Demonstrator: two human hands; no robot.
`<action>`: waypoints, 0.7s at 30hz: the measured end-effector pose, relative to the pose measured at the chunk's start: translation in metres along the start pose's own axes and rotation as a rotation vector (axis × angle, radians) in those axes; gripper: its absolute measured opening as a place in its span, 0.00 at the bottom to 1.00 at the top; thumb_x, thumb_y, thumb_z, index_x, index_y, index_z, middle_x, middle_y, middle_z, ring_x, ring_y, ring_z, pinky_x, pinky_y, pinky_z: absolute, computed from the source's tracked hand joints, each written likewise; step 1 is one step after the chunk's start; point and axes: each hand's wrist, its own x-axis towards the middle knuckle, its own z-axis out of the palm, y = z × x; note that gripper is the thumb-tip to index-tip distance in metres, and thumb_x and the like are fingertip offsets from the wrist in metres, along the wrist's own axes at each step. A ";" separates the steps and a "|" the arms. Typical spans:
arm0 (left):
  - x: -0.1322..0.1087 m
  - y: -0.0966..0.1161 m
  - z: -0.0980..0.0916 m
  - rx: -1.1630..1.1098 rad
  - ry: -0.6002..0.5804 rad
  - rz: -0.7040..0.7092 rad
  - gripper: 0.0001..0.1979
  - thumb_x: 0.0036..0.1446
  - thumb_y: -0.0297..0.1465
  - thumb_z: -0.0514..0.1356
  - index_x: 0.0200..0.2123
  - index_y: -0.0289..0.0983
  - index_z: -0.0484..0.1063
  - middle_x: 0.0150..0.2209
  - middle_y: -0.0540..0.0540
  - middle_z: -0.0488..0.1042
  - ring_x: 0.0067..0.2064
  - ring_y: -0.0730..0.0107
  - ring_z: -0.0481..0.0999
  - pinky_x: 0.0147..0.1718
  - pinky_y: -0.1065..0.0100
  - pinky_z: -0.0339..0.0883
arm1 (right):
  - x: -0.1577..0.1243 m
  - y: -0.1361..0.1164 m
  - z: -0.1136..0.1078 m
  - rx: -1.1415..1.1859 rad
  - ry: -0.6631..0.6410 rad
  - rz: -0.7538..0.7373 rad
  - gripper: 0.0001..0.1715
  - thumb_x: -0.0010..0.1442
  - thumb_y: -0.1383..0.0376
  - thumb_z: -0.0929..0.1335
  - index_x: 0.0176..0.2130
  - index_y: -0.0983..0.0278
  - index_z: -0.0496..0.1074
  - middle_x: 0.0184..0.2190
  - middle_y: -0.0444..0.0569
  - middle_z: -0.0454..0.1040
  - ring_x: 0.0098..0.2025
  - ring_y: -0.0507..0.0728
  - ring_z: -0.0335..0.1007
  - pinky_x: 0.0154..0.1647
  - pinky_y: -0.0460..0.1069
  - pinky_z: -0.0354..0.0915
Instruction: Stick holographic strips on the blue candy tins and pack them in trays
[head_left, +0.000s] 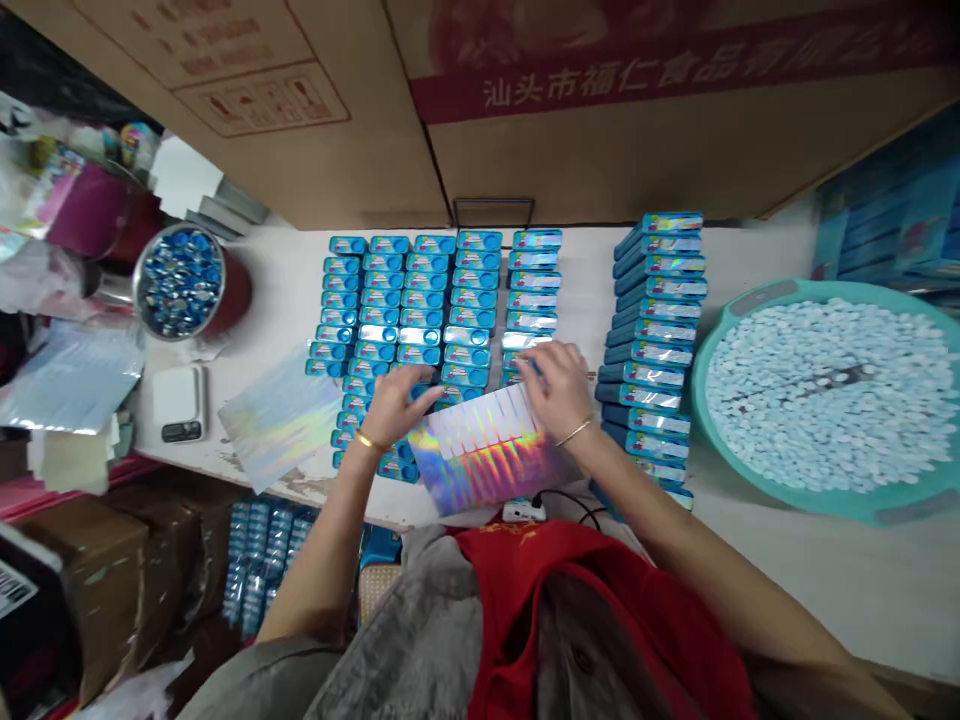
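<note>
My left hand point(400, 402) hovers over rows of small blue tins point(384, 281), its thumb and forefinger apart with nothing visible between them. My right hand point(561, 388) is at the near end of the rightmost row of tins point(534, 282) in this group. Its thumb and forefinger tips come close together; whatever may be between them is too small to make out. Below and between both hands lies a shiny rainbow sticker sheet point(491, 465), part white backing with label strips still on it. The right wrist partly covers its edge.
A stacked row of blue tins point(651, 350) stands right of my right forearm. Beyond it sits a teal basin point(796, 505) of pale tablets. Leftward are a second shiny sheet point(281, 420), a white scale point(178, 400) and a pot point(238, 290) of wrapped pieces. Cardboard boxes point(337, 165) wall the back.
</note>
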 end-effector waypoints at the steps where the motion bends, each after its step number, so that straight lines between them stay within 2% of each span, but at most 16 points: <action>1: -0.017 -0.010 -0.006 0.044 -0.042 -0.027 0.18 0.58 0.41 0.60 0.48 0.39 0.71 0.46 0.43 0.77 0.50 0.58 0.74 0.49 0.60 0.62 | -0.004 -0.020 0.007 0.009 -0.062 -0.059 0.19 0.68 0.58 0.59 0.44 0.62 0.75 0.43 0.54 0.73 0.47 0.62 0.62 0.48 0.55 0.55; 4: -0.054 -0.028 -0.006 0.109 -0.169 -0.111 0.12 0.59 0.36 0.60 0.44 0.39 0.72 0.41 0.44 0.78 0.46 0.59 0.75 0.47 0.59 0.60 | -0.017 -0.070 0.036 -0.022 -0.299 -0.204 0.17 0.68 0.58 0.61 0.48 0.63 0.73 0.46 0.54 0.73 0.50 0.62 0.62 0.48 0.56 0.53; 6: -0.065 -0.030 0.002 0.121 -0.214 -0.127 0.07 0.61 0.34 0.56 0.38 0.38 0.73 0.37 0.45 0.78 0.43 0.61 0.75 0.46 0.59 0.59 | -0.024 -0.087 0.054 -0.074 -0.452 -0.230 0.15 0.67 0.61 0.62 0.45 0.64 0.74 0.46 0.55 0.74 0.50 0.63 0.62 0.47 0.56 0.53; 8: -0.068 -0.026 0.010 0.155 -0.196 -0.102 0.09 0.63 0.33 0.54 0.37 0.39 0.73 0.37 0.45 0.78 0.43 0.61 0.74 0.45 0.59 0.58 | -0.026 -0.092 0.065 -0.114 -0.536 -0.192 0.16 0.68 0.62 0.61 0.41 0.65 0.75 0.44 0.56 0.75 0.49 0.63 0.63 0.46 0.55 0.52; 13: -0.068 -0.020 0.020 0.350 -0.028 0.079 0.12 0.64 0.31 0.53 0.45 0.43 0.75 0.46 0.43 0.76 0.49 0.55 0.69 0.46 0.54 0.55 | -0.020 -0.092 0.070 -0.106 -0.554 -0.060 0.15 0.68 0.62 0.61 0.37 0.63 0.74 0.41 0.52 0.77 0.47 0.61 0.66 0.43 0.53 0.52; 17: -0.073 -0.024 0.029 0.383 0.070 0.161 0.13 0.64 0.28 0.52 0.42 0.45 0.76 0.50 0.44 0.75 0.50 0.56 0.68 0.47 0.53 0.54 | -0.016 -0.095 0.074 -0.078 -0.563 0.024 0.13 0.67 0.63 0.62 0.35 0.62 0.74 0.40 0.50 0.77 0.47 0.59 0.68 0.41 0.51 0.52; 21: -0.094 -0.024 0.036 0.370 0.124 0.201 0.09 0.63 0.28 0.54 0.40 0.42 0.75 0.51 0.44 0.75 0.52 0.56 0.68 0.46 0.54 0.55 | -0.017 -0.095 0.082 -0.087 -0.541 0.043 0.14 0.66 0.63 0.62 0.35 0.63 0.74 0.40 0.50 0.77 0.47 0.60 0.68 0.41 0.51 0.52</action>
